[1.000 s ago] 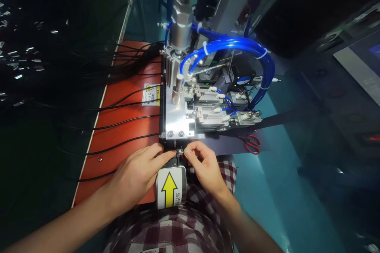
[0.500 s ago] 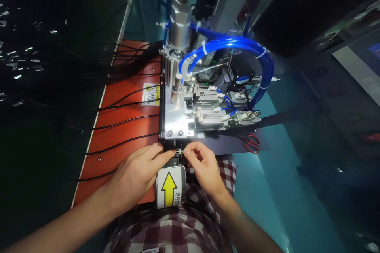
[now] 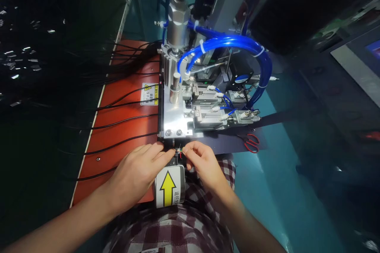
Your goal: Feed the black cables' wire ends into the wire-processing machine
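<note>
Thin coloured wires [image 3: 179, 151], a red one among them, show in the small gap between my two hands, at the near end of the machine. My right hand [image 3: 204, 163] pinches their right end between thumb and index finger. From the left, my left hand [image 3: 138, 172] reaches in with bent fingers, its tips pressed at the other side of the wires and against the black edge of the machine. Whatever lies under those fingertips is hidden. Just below the wires is a white label with a yellow arrow [image 3: 168, 189].
A metal press [image 3: 175, 118] with blue air hoses [image 3: 234, 41] stands ahead. Black cables [image 3: 121, 143] cross the red-brown board [image 3: 118, 130] on the left. Red-handled scissors [image 3: 252, 143] lie to the right. A dark screen unit [image 3: 350, 67] is farther right.
The view has shifted very slightly. Both hands stay at the wires, almost in the same pose, and the right fingertips are a touch closer to the left ones.
</note>
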`<state>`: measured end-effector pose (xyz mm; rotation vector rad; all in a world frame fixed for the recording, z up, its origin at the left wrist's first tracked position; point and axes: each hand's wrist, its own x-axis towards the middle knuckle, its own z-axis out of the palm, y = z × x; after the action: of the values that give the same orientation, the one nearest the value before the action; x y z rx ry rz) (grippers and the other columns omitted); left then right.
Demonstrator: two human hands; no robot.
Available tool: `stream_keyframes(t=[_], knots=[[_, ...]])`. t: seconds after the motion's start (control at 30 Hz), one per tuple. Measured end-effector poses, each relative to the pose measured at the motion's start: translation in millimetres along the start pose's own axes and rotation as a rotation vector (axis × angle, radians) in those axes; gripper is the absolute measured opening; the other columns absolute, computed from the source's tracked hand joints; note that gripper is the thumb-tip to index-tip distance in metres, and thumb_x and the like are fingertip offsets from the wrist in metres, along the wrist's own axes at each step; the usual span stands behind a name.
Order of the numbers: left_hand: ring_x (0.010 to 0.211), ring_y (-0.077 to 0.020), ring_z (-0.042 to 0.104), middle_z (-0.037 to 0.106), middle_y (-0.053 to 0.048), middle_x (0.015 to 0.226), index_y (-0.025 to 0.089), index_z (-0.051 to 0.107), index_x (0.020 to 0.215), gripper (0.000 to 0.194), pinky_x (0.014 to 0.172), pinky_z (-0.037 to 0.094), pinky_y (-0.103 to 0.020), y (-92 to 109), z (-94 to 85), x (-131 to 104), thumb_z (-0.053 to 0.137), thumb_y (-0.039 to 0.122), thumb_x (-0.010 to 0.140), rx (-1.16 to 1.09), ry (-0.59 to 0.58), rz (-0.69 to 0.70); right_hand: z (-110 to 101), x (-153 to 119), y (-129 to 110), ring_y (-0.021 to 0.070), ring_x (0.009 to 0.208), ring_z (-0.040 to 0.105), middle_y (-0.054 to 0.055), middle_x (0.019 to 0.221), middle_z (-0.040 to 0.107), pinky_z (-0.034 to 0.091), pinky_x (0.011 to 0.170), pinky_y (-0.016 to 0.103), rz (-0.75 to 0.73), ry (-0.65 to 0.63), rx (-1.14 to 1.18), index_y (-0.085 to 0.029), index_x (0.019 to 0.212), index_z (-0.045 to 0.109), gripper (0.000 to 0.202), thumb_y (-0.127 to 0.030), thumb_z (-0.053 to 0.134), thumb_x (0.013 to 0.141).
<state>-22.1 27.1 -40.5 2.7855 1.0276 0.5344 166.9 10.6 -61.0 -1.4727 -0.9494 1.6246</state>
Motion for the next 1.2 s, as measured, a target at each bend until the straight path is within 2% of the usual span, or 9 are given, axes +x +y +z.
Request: stream_keyframes(t=[0.17,0.57,0.67,0.9,1.1,1.2], knots=[[0.074,-0.0239,0.063,0.064,-0.011,0.085,0.011,0.064,0.107,0.032,0.061,0.056,-0.037,-0.8,0.9,-1.2,0.036,0.012,0.093,-0.059,0.020,-0.028,-1.7,1.4,-1.4,0.0094,0.047,0.039,-0.006,0.050,0.047,0.030,0.050,0.022,0.021,-0.049,0.107,-0.016,0.071,0.053,0.020,-0.032,0.059,0.080],[0.073,-0.0227,0.063,0.064,-0.011,0.085,0.010,0.065,0.109,0.032,0.060,0.055,-0.034,-1.3,1.2,-1.4,0.038,0.013,0.093,-0.126,0.005,-0.063,-2.3,-2.3,3.1,0.0127,0.051,0.046,-0.004,0.058,0.052,0.035,0.050,0.024,-0.039,0.023,-0.119,-0.019,0.075,0.053,0.016,-0.032,0.054,0.086],[0.071,-0.0216,0.063,0.064,-0.010,0.083,0.010,0.065,0.108,0.032,0.058,0.054,-0.032,-0.9,0.5,-0.5,0.037,0.013,0.093,-0.123,0.012,-0.057,-1.1,-3.7,-0.3,0.0135,0.052,0.048,-0.004,0.059,0.051,0.036,0.050,0.025,-0.072,0.036,-0.224,-0.020,0.075,0.051,0.018,-0.031,0.050,0.088],[0.069,-0.0199,0.062,0.065,-0.011,0.083,0.010,0.067,0.107,0.034,0.058,0.053,-0.030,-1.7,1.8,-0.5,0.035,0.011,0.093,-0.074,0.013,-0.048,7.6,-12.1,-17.9,0.0163,0.063,0.050,0.001,0.071,0.055,0.034,0.055,0.026,-0.262,0.204,-0.746,-0.020,0.071,0.047,0.020,-0.023,0.045,0.090],[0.068,-0.0199,0.062,0.066,-0.012,0.086,0.011,0.067,0.107,0.034,0.057,0.053,-0.030,-1.4,1.8,-0.4,0.036,0.011,0.092,-0.050,-0.009,-0.060,15.6,-14.3,-20.1,0.0192,0.064,0.052,0.004,0.074,0.056,0.034,0.060,0.030,-0.330,0.264,-0.971,-0.020,0.076,0.047,0.016,-0.022,0.041,0.091],[0.071,-0.0217,0.063,0.067,-0.013,0.086,0.010,0.067,0.108,0.034,0.060,0.054,-0.032,-0.6,2.1,-0.4,0.037,0.010,0.092,-0.056,-0.005,-0.057,14.5,-13.9,-18.2,0.0181,0.063,0.051,0.003,0.072,0.055,0.034,0.058,0.029,-0.309,0.263,-0.901,-0.020,0.073,0.046,0.018,-0.023,0.043,0.090]])
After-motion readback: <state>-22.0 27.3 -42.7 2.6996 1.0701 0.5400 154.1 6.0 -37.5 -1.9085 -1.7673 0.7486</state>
